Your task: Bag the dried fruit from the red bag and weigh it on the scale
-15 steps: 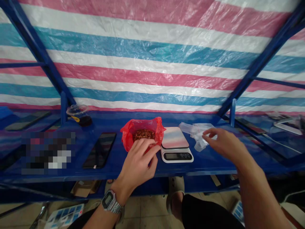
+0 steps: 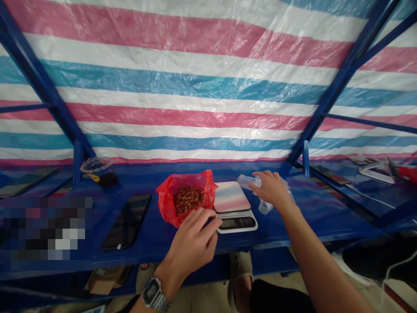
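Note:
My left hand (image 2: 195, 239), a metal watch on its wrist, hovers in front of a red plastic bag (image 2: 164, 202). The bag stands open, with small brown dried pieces (image 2: 188, 199) inside. My left fingers are loosely bent, thumb apart from them, near the front left corner of a white kitchen scale (image 2: 213, 229). The scale's plate (image 2: 231, 198) is bare and its display is dark. Right of the scale, my right hand (image 2: 270, 187) closes over a clear plastic tube-shaped container (image 2: 246, 180). Another clear plastic piece (image 2: 265, 207) lies below that hand; their exact kind is unclear.
A dark phone (image 2: 127, 221) lies left of the bag. Farther back stands a clear cup (image 2: 106, 178) of dark liquid. The blue tabletop (image 2: 176, 250) ends close to my body. Blue metal posts (image 2: 339, 87) and a striped plastic sheet (image 2: 202, 87) rise behind.
My right hand has moved left and onto the clear plastic pieces. My left hand has drawn slightly back from the bag's opening, and the view has shifted a little.

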A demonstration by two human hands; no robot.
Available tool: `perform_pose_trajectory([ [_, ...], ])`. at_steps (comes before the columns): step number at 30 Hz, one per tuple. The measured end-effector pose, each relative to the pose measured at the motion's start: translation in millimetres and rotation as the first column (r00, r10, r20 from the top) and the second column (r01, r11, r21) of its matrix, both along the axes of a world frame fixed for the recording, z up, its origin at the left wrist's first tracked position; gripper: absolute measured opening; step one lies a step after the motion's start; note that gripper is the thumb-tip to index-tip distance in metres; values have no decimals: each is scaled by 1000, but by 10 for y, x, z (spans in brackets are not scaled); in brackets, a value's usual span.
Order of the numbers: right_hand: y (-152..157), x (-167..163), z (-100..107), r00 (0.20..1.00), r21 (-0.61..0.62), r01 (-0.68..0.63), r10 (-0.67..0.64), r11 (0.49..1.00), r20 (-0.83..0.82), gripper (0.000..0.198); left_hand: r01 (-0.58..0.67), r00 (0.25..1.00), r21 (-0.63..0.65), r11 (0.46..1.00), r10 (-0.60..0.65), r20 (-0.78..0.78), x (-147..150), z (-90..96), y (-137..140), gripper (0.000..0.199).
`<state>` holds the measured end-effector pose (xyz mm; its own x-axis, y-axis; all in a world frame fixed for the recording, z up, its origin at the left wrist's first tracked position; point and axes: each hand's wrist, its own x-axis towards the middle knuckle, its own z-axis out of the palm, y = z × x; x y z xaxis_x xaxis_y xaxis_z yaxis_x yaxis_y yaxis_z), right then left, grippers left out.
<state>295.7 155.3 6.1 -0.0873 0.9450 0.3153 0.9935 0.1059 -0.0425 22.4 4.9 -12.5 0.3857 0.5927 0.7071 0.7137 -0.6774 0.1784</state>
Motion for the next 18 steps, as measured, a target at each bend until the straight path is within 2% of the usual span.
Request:
perform_pose_trajectory([
  [3,120,-72,-43,999,-57,4,-1,998,48,40,10,1000,-2,1000,-10,16,-12,4,-11,25],
  [5,134,-92,-32,999,-14,37,-37,999,3,34,27,997,-13,1000,-26,77,0,22,-25,27],
  [8,19,-171,78,954,168,113,-60,979,-292,36,60,953,-112,992,-23,302,63,61,-38,25],
  [10,-162,-316,184,831,253,88,69,963,-552,42,80,858,-233,969,52,511,118,88,-26,20],
  [11,-281,-420,234,742,285,31,169,958,-649,45,98,789,-293,951,105,606,139,103,-11,20],
  [12,-411,-539,277,652,305,-86,285,948,-702,44,131,708,-334,933,148,691,151,120,8,27],
  [14,-676,-801,334,518,347,-329,475,878,-711,32,250,558,-367,896,176,811,140,164,52,51],
  [16,-895,-1050,358,442,367,-511,604,777,-663,19,364,467,-375,852,182,865,84,219,85,56],
  [18,-1031,-1251,361,393,360,-616,669,701,-631,15,406,422,-398,823,218,880,-2,271,95,44],
])
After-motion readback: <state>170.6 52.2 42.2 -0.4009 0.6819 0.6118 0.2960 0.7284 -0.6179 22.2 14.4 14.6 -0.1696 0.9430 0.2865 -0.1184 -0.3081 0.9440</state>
